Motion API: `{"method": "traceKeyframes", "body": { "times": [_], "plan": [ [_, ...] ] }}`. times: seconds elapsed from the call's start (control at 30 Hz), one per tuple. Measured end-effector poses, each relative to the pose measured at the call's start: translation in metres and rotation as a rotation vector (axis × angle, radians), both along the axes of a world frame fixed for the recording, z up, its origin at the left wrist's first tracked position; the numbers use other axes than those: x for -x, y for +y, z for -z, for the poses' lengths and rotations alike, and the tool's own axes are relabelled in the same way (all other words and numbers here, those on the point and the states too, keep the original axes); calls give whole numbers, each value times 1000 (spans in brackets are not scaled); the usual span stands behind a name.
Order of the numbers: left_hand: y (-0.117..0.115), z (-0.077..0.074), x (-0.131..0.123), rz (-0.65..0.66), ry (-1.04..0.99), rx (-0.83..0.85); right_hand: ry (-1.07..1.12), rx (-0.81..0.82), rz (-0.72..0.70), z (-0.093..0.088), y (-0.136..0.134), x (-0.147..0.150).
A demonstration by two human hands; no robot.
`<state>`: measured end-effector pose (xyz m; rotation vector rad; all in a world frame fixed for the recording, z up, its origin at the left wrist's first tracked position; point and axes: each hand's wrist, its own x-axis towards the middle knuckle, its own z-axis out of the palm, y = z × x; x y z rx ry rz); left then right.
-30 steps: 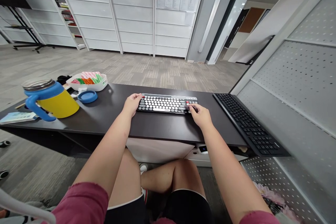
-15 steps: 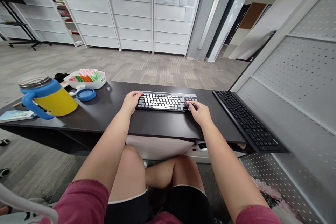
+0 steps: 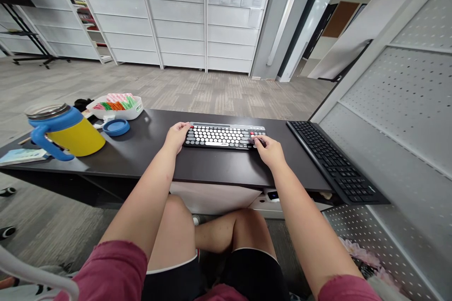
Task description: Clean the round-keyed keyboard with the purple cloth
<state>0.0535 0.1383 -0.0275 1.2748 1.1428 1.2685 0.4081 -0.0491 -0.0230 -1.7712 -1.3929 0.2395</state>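
A compact keyboard (image 3: 222,137) with round white and grey keys, a few red ones and a silver top strip lies flat on the dark desk (image 3: 212,164). Around its left end my left hand (image 3: 175,137) is closed, with the thumb and fingers at the edge near the upper left corner. Over its right end my right hand (image 3: 270,150) is in a pinch, fingertips close to the keys at the lower right. Something small and dark shows at those fingertips, too small to name.
A black full-size keyboard (image 3: 332,162) lies along the desk's right side by a perforated panel (image 3: 416,84). To the left stand a yellow and blue mug (image 3: 83,131), a blue lid (image 3: 116,127), a booklet (image 3: 24,155) and a white basket (image 3: 136,109) of colourful items.
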Motion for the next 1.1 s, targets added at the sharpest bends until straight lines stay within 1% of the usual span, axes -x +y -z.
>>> {"method": "traceKeyframes", "body": {
  "times": [0.47, 1.1],
  "plan": [
    [0, -3, -2, 10, -24, 25, 6, 6, 6, -1, -1, -1],
    [1, 0, 0, 6, -28, 17, 28, 9, -9, -1, 0, 0]
  ]
}}
